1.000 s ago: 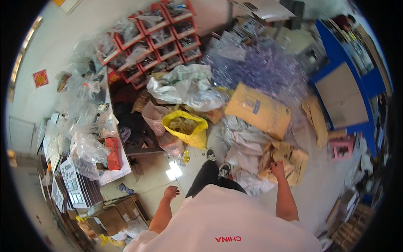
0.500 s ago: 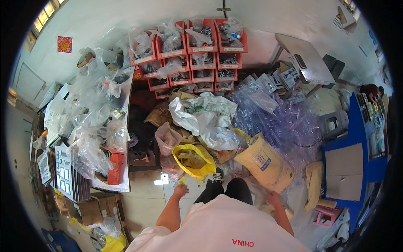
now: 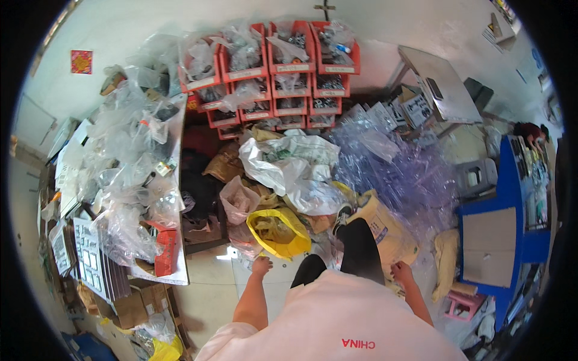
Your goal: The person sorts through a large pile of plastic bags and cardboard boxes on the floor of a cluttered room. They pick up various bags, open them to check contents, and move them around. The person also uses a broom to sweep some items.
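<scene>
My left hand (image 3: 262, 266) hangs beside the near edge of a yellow woven sack (image 3: 278, 236) that stands with its mouth gaping. Its fingers are curled; a small yellow bit shows at the fingertips, too small to name. On the other side my right hand (image 3: 401, 272) hangs loosely bent, thumb and fingers a little apart, with nothing seen in it. It is nearest to a tan paper sack (image 3: 385, 231) leaning on the floor. My right leg (image 3: 359, 246) is stretched forward between the two sacks, its shoe by the tan one.
Red parts bins (image 3: 292, 69) are stacked against the wall. A table (image 3: 182, 198) at left bears clear plastic bags. Purple plastic film (image 3: 400, 174) and a white woven sack (image 3: 295, 159) lie ahead. At right stand a grey stool (image 3: 477, 177), a blue cabinet (image 3: 515, 240) and a pink stool (image 3: 462, 305).
My right leg has swung forward beside the tan sack. My left hand has risen slightly toward the yellow sack. My right hand has come up a little, and the view has shifted slightly.
</scene>
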The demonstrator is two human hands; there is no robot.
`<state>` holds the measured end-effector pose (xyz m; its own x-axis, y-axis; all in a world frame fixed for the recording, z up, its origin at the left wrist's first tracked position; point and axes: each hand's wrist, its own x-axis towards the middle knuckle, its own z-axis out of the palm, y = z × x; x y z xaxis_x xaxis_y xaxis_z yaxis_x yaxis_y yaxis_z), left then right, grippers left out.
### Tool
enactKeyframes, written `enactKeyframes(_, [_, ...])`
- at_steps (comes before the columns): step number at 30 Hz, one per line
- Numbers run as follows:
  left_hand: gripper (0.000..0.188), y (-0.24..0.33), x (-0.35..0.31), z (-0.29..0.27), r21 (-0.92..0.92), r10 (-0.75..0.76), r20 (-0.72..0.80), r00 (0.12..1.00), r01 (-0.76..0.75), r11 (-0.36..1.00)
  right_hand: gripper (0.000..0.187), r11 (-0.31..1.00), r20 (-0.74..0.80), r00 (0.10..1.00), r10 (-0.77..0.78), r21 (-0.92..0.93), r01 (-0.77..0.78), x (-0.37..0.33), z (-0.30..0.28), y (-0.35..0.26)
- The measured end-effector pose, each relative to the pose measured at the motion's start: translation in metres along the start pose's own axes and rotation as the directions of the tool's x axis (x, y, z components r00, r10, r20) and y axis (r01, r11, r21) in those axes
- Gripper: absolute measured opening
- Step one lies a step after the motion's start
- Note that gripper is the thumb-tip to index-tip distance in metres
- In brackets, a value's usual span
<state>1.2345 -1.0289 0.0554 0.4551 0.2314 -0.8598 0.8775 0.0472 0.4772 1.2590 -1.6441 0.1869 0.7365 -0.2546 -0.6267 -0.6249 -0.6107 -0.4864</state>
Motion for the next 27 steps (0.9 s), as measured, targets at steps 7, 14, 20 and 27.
enactKeyframes(7, [0.034,-0.058,-0.005,-0.012,-0.165,-0.094,0.033,0.995,0.099,0.981,0.028,0.985,-0.037,0.995,0.094,-0.145,-0.099,-0.008,-0.037,-0.034])
enactKeyframes(14, [0.034,-0.088,-0.028,-0.045,-0.157,-0.256,0.006,0.967,0.254,0.954,0.03,0.972,-0.071,0.997,0.031,-0.232,-0.047,0.003,-0.057,-0.106])
enactKeyframes(20, [0.029,-0.068,0.014,-0.048,0.033,-0.314,0.038,0.949,0.313,0.949,0.028,0.993,-0.057,0.997,0.053,-0.101,-0.059,-0.023,-0.054,-0.118])
enactKeyframes(27, [0.032,0.035,0.054,0.038,-0.035,-0.082,0.146,0.986,0.088,0.996,0.029,0.936,0.032,0.966,0.257,-0.256,-0.241,-0.084,-0.041,-0.001])
